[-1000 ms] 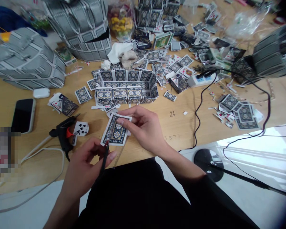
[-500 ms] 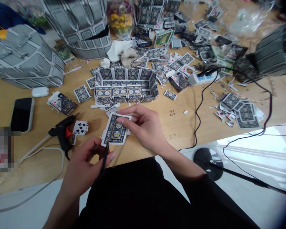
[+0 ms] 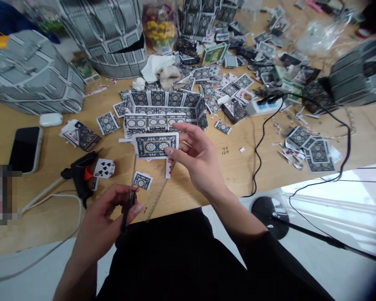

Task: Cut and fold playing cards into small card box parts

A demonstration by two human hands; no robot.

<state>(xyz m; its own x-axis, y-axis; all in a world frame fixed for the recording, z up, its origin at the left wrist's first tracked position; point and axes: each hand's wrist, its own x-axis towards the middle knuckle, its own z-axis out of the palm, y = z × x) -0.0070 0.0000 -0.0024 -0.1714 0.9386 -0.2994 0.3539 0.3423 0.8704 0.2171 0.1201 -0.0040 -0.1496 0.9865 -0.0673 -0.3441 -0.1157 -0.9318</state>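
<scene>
Over the table [image 3: 275,165]: both your hands are raised near its front edge, fairly close together in front of your body.
Right hand [image 3: 203,163]: half curled, it pinches a blue-backed playing card [image 3: 150,146] by its right end, thumb on the patterned back and fingers behind, probably so most of the card is left uncovered.
Scissors [image 3: 130,205]: your left hand [image 3: 105,221] is closed around the handles, a blade pointing up toward the card's lower left corner; I cannot tell whether they touch.
Card piece [image 3: 142,180]: small and patterned, below the held card and beside the blade; whether it lies flat is unclear.
Clear ruler [image 3: 158,196]: slanted between your hands, likely placed there for easy reach.
Card tray [image 3: 158,99]: open side up, just beyond your right fingers, which hide part of its near wall.
Glue gun [image 3: 81,175]: on its side to your left, beside a spade card [image 3: 105,168], nozzle pointing away from you, perhaps to keep the tip off your arm.
Smartphone [image 3: 25,149]: farther left, near a white earbud case [image 3: 51,119], seemingly set aside.
Loose cards [image 3: 321,154]: heaped well apart on the right.
</scene>
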